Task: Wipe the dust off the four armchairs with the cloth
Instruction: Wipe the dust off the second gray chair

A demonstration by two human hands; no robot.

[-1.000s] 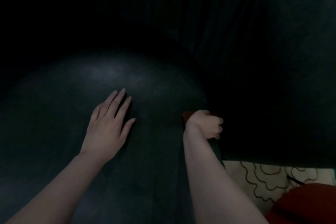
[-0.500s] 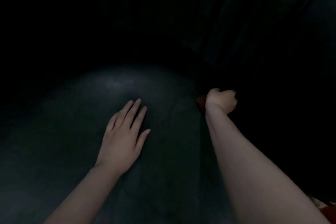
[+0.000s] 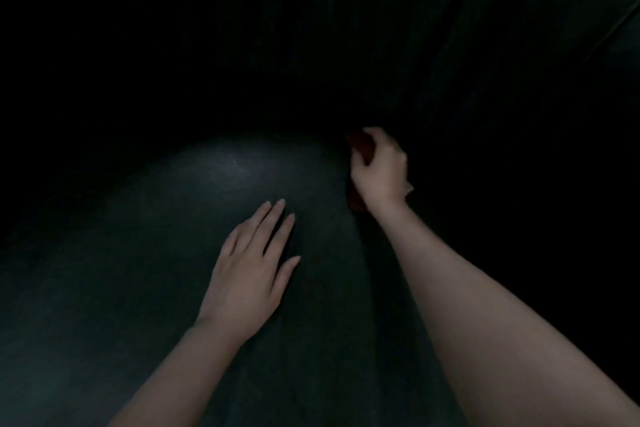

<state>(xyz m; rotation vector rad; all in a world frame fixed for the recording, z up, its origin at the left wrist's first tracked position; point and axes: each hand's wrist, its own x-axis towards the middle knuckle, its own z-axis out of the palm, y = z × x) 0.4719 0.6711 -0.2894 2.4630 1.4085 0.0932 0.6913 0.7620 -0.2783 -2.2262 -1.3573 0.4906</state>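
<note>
A dark leather armchair fills the dim head view; its rounded seat cushion (image 3: 194, 211) catches a faint sheen. My left hand (image 3: 249, 270) rests flat on the cushion with fingers straight. My right hand (image 3: 381, 166) grips a dark red cloth (image 3: 360, 149) in the gap between the cushion's right edge and the chair's inner side wall. Only small reddish bits of the cloth show above and below the hand.
The chair's backrest (image 3: 381, 28) rises dark behind the cushion, and its right side wall (image 3: 519, 184) is nearly black. Everything else is lost in shadow.
My right hand with the cloth has moved away from me along the gap toward the back of the seat. The view has shifted forward, so the patterned floor at lower right is gone.
</note>
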